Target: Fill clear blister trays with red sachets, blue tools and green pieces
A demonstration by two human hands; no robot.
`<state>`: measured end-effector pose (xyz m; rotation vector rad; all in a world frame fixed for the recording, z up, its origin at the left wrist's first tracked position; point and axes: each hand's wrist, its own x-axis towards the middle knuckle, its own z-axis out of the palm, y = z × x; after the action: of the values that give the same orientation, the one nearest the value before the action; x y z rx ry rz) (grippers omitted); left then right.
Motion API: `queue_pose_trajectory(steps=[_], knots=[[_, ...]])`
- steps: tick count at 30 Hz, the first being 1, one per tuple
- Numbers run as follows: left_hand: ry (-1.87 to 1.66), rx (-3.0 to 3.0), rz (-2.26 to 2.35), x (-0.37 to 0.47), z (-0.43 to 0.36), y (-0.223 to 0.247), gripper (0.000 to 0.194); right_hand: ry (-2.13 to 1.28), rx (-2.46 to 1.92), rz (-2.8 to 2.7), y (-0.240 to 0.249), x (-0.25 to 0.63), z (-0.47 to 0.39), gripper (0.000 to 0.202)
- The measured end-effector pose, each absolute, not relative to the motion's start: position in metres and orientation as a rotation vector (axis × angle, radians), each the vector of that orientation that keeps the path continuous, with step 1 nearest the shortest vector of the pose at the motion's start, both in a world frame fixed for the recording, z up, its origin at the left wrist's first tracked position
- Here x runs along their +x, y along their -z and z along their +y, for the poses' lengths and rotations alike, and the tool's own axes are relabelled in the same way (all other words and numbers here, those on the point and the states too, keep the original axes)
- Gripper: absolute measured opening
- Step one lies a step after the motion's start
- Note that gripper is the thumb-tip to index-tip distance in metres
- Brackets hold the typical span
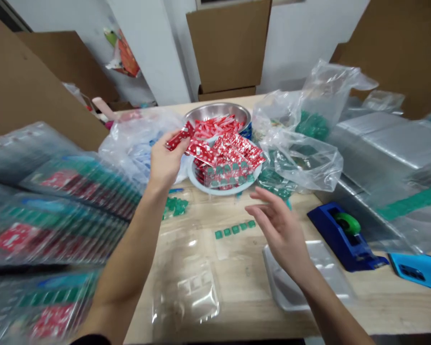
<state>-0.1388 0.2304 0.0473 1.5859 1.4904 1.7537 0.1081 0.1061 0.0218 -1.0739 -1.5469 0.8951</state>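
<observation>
My left hand (pixel 168 160) grips a red packet with white spots (pixel 181 136), raised at the left side of a pale blue bowl (pixel 224 192). More red spotted packets (pixel 237 149) fill that bowl, and a clear strip with green squares (pixel 230 175) lies across its front. Below and right of the bowl, my right hand (pixel 276 227) hovers with fingers apart and nothing in it. Several green square pieces (pixel 235 229) sit in a row on the table. Nearer to me lies a clear plastic tray (pixel 187 287); a second clear tray (pixel 319 278) is partly behind my right forearm.
Behind stands a metal bowl (pixel 219 109) of red-and-pink pieces. Clear bags (pixel 309 158) are at right, another bag (pixel 129 143) at left. Stacked filled packs (pixel 57 215) line the left. A blue tape dispenser (pixel 345 239) and a blue phone (pixel 420 270) lie right.
</observation>
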Motion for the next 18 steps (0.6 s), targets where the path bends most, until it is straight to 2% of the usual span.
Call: queue_pose_trajectory(steps=[2, 3, 6, 8, 11, 14, 18], knots=[[-1.717, 1.593, 1.403, -0.13, 0.179, -0.043, 0.025, -1.227, -0.975, -1.381, -0.02, 0.082, 0.102, 0.056], [-1.66, 1.577, 1.409, -0.125, 0.154, -0.04, 0.025, -1.361, -0.929, -1.338, -0.017, 0.07, 0.099, 0.059], [-1.508, 1.427, 1.41, -0.125, 0.094, -0.022, 0.024, -1.572, -0.881, -1.322, -0.006, 0.048, 0.088, 0.04], [-1.472, 1.289, 1.433, -0.14, 0.066, -0.005, 0.025, -1.546, -0.937, -1.344, 0.006, 0.046, 0.076, 0.028], [-1.409, 1.156, 1.698, -0.173, 0.032, 0.022, 0.031, -1.404, -1.077, -1.452, 0.028, 0.056, 0.055, 0.02], [-1.2, 1.198, 1.931, -0.192, 0.008, 0.043, 0.019, -1.331, -1.087, -1.75, 0.045, 0.065, 0.031, 0.013], [-0.943, 1.365, 1.947, -0.182, 0.001, 0.06, 0.014, -1.212, -0.945, -2.13, 0.055, 0.057, 0.007, 0.013]])
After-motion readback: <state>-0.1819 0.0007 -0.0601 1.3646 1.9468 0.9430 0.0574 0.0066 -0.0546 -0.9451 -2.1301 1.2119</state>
